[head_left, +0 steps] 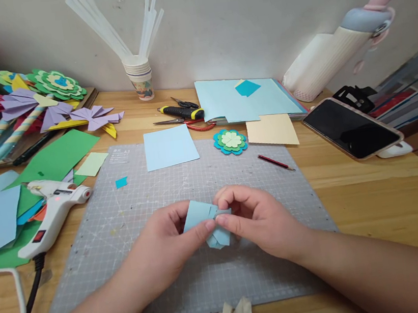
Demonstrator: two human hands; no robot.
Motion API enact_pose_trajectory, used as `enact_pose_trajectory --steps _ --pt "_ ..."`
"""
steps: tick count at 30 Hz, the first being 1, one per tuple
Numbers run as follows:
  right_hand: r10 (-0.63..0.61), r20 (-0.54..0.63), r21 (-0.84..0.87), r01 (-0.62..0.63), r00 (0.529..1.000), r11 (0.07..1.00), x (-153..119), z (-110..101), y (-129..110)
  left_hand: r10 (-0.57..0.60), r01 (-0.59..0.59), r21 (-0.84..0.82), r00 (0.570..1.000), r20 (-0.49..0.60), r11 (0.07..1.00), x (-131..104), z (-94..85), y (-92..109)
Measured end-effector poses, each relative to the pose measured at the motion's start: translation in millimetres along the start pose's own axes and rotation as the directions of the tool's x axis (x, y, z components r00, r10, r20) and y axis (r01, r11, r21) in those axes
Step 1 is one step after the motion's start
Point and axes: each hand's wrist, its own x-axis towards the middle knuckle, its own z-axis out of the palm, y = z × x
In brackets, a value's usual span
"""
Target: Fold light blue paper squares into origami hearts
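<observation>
A piece of folded light blue paper (197, 214) is held between both hands above the grey cutting mat (102, 252). My left hand (177, 237) grips it on the left, thumb pressed on its face. With thumb and forefinger, my right hand (253, 217) pinches a small flap at its right edge. The fingers behind the paper are partly hidden. Farther off on the mat lie a light blue square sheet (171, 147), a layered paper flower (230, 142) in blue and green, and a small blue scrap (121, 182).
A white glue gun (52, 213) with its cord lies left, over coloured sheets. Scissors (173, 122), a cutter knife (182, 112), a pencil (276, 162) and a cream sheet (273, 130) lie beyond the hands. Paper cups (139, 78) hold white strips. A phone (353, 126) rests at right.
</observation>
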Motion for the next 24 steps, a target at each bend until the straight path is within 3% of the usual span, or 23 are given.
enact_pose_trajectory --steps 5,11,24 --pt "-0.010 -0.054 0.027 0.011 0.998 1.000 1.8 0.1 -2.2 -0.027 0.027 -0.045 1.000 0.008 0.999 1.2 0.2 -1.4" --pt "-0.100 -0.095 -0.099 0.090 0.990 0.991 1.4 -0.3 0.1 -0.034 0.034 0.005 0.999 -0.013 0.999 0.9 1.0 -1.8" --pt "-0.140 -0.102 -0.160 0.123 0.985 0.979 0.7 1.9 -1.4 -0.047 0.049 0.041 0.998 -0.045 0.998 0.3 5.5 2.5"
